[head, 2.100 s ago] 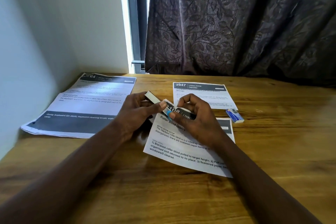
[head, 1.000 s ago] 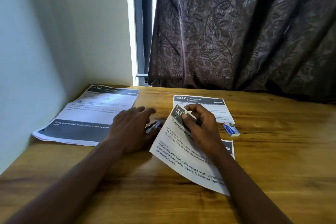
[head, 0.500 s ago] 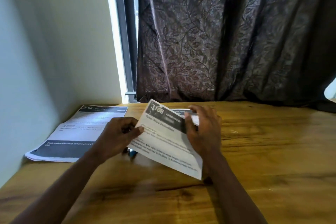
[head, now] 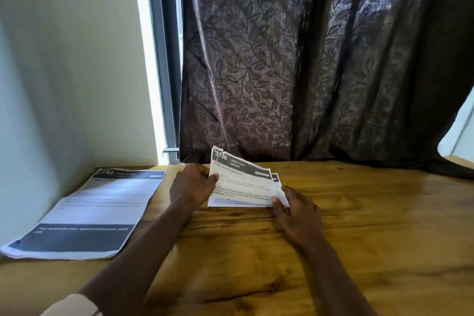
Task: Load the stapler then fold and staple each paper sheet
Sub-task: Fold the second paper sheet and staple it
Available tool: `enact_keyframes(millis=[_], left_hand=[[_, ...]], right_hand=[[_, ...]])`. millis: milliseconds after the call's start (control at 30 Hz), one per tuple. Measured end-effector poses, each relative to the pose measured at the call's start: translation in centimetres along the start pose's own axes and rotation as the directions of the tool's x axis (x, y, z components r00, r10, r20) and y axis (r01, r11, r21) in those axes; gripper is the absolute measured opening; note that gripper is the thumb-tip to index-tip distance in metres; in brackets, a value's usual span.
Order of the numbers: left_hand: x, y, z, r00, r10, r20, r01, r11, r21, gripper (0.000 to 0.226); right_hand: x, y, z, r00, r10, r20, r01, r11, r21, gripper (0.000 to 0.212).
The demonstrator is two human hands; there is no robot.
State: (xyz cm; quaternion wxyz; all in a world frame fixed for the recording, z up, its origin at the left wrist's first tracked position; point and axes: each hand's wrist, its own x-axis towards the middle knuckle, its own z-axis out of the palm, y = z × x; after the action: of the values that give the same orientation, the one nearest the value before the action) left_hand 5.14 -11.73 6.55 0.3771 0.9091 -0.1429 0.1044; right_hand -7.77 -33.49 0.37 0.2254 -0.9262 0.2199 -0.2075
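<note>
A folded printed sheet headed "3108" point(head: 239, 182) is held between both hands over the far middle of the wooden table point(head: 359, 238). My left hand point(head: 191, 183) pinches its left edge with thumb on the front. My right hand point(head: 295, 210) holds its lower right corner. The edge of a second folded sheet point(head: 276, 177) shows just behind the right side. The stapler and the staple box are hidden from view.
A stack of unfolded printed sheets point(head: 97, 210) lies at the left, against the white wall point(head: 64, 72). A dark leaf-patterned curtain point(head: 307, 59) hangs along the table's far edge, with a window frame point(head: 164, 59) to its left.
My left hand let go of the stapler and took the sheet's left edge. Both hands carried the folded sheet toward the far side, over the other folded sheet. The view tilted up.
</note>
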Motion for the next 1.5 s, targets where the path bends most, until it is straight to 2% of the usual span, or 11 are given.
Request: enact_keyframes(millis=[100,200,333,500,767,967,1167,1300,1367,1433,1500], left_hand=[[0.0,0.1,1.1,0.999,-0.021,0.03,0.016,0.988,0.156,0.026],[-0.5,0.0,1.5,0.999,0.017,0.051,-0.031,0.959,0.282,0.037],[-1.0,-1.0,1.8,0.983,0.126,0.135,-0.167,0.917,0.361,0.061],[-1.4,-1.9,1.9,0.961,0.121,0.249,-0.227,0.861,0.455,0.079],[-1.3,-2.3,1.9,0.95,0.2,0.238,-0.291,0.841,0.456,0.074],[-1.2,-2.6,1.9,0.955,0.195,0.225,-0.279,0.853,0.441,0.071],[-1.3,-2.6,1.8,0.954,0.196,0.229,-0.277,0.87,0.409,0.068],[-1.4,-1.9,1.5,0.953,0.194,0.234,-0.276,0.873,0.402,0.078],[-1.5,-1.3,0.6,0.951,0.237,0.199,-0.302,0.853,0.425,0.083],[-1.7,-0.9,-0.9,0.948,0.286,0.141,-0.319,0.859,0.4,0.081],[-2.4,-1.4,-2.7,0.946,0.318,0.071,-0.324,0.897,0.299,0.077]], right_hand=[[0.2,-0.1,0.0,0.999,-0.012,0.04,0.016,0.996,-0.09,0.048],[0.5,-0.3,0.1,0.998,-0.016,0.065,0.025,0.989,-0.143,0.048],[0.6,-0.1,0.3,0.998,-0.017,0.062,0.026,0.988,-0.151,0.05],[0.5,-0.4,0.2,0.998,-0.007,0.062,0.017,0.987,-0.159,0.052],[0.7,-0.5,0.0,1.0,0.006,0.029,-0.003,0.991,-0.13,0.053],[0.9,0.1,0.5,0.998,0.004,-0.055,-0.008,0.998,-0.063,0.045],[0.9,0.2,0.6,0.998,-0.018,-0.066,0.014,0.998,-0.057,0.043],[0.7,-0.3,0.3,0.994,-0.029,-0.104,0.017,0.994,-0.112,0.043],[0.4,-1.4,0.3,0.978,-0.077,-0.193,0.057,0.992,-0.11,0.047],[-0.4,-3.3,0.6,0.953,-0.164,-0.255,0.155,0.986,-0.054,0.055],[-1.4,-5.4,1.3,0.948,-0.232,-0.217,0.247,0.968,0.045,0.059]])
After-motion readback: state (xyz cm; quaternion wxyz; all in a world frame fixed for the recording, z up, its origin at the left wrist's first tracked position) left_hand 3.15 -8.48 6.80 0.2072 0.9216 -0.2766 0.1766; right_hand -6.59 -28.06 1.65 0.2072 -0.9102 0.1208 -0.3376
